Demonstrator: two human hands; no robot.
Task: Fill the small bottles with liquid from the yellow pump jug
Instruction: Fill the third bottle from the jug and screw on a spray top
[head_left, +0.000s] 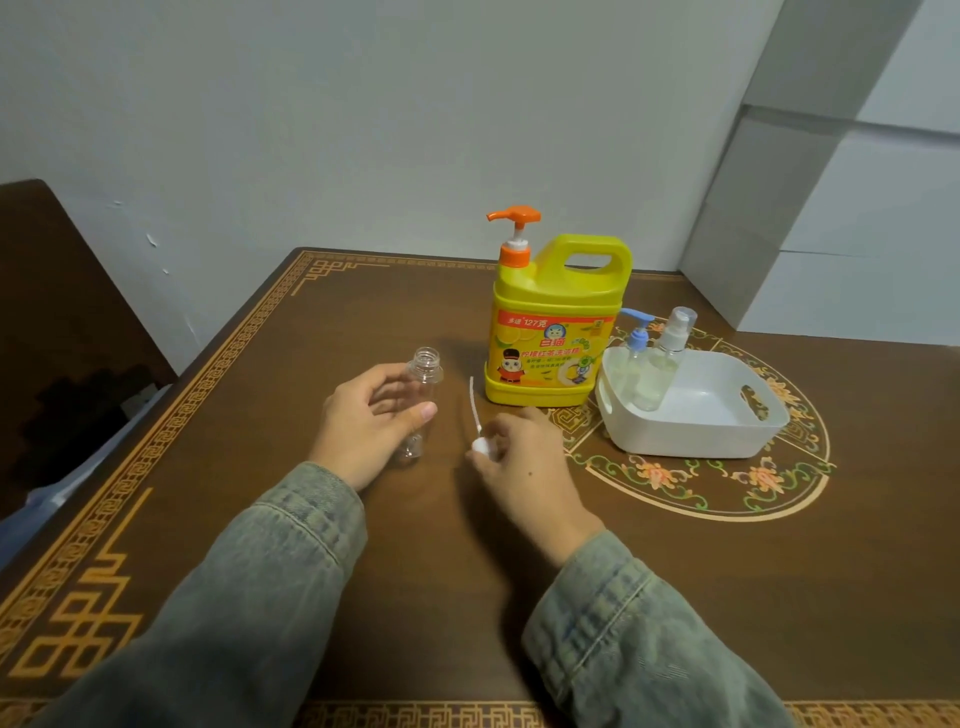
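Note:
A yellow pump jug (550, 332) with an orange pump head stands upright at the back middle of the table. My left hand (363, 421) grips a small clear bottle (423, 379), uncapped, standing on the table left of the jug. My right hand (519, 457) holds that bottle's white pump cap (480, 444), its thin dip tube pointing up and away. Two more small bottles, one with a blue pump (636, 353) and one with a clear spray top (667, 364), stand in a white tray (691, 431) to the right of the jug.
The brown table (467, 597) has gold patterned borders and a floral medallion under the tray. A dark chair (62, 322) stands at the left edge. A pale wall and white boxes (831, 208) rise behind.

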